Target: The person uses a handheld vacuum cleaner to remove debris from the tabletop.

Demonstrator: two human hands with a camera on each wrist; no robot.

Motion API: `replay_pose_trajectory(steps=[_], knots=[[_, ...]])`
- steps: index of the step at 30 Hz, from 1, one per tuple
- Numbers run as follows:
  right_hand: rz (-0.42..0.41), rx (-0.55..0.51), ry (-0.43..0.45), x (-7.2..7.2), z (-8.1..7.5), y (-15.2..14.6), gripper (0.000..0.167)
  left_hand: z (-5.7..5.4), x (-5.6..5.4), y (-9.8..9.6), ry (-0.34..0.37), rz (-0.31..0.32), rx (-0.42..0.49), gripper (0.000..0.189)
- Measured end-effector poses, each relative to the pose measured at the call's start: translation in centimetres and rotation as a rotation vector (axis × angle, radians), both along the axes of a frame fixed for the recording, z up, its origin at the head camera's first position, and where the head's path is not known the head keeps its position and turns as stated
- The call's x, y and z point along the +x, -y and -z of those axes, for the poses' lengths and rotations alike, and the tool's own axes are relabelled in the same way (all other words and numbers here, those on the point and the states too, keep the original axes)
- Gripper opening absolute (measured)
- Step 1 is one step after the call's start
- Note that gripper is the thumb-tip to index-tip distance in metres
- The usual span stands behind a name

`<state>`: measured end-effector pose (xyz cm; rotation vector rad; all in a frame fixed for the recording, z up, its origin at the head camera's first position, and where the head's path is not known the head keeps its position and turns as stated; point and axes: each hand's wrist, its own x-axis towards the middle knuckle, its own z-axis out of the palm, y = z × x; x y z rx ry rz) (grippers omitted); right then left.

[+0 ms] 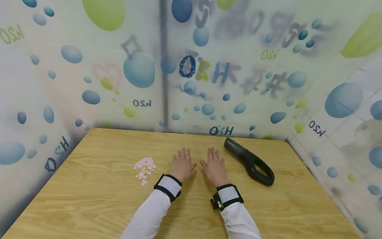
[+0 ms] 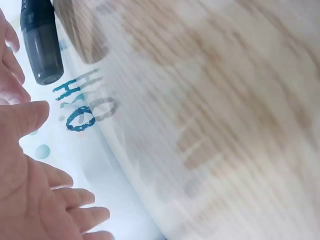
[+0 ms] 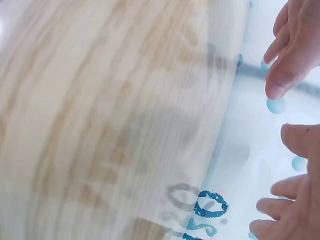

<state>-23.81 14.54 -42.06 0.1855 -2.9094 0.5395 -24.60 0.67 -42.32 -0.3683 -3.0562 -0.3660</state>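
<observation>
Both hands are held palm down over the middle of the wooden table, side by side with thumbs pointing toward each other. The left hand (image 1: 182,166) has its fingers straight and holds nothing; a scatter of small pink paper pieces (image 1: 145,167) lies to its left. The right hand (image 1: 215,168), likewise straight-fingered and holding nothing, is nearest a black handheld vacuum cleaner (image 1: 249,161) lying at its right. That vacuum's dark nozzle (image 2: 44,55) also shows in the left wrist view. In the right wrist view the right hand (image 3: 295,190) appears at the right edge.
The wooden table (image 1: 98,196) runs back to a wall covering (image 1: 203,109) printed with blue and green spots and letters. More of this covering stands along the left and right sides. Each wrist wears a strapped band (image 1: 169,186).
</observation>
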Motion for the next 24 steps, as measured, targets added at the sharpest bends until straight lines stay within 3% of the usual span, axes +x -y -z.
replay_pose_trajectory(steps=[6, 14, 24], knots=[[0.037, -0.074, -0.004, 0.2, -0.4, -1.5, 0.066, -0.5, -0.1, -0.5, -0.056, 0.039, 0.001, 0.068], [0.051, -0.067, 0.032, -0.4, -0.9, -5.4, 0.073, -1.4, -0.5, -1.2, -0.182, 0.072, 0.142, 0.063], [0.175, -0.097, 0.071, -0.3, -2.8, -11.6, 0.055, -1.7, -0.6, -3.1, -0.206, 0.116, 0.169, 0.070]])
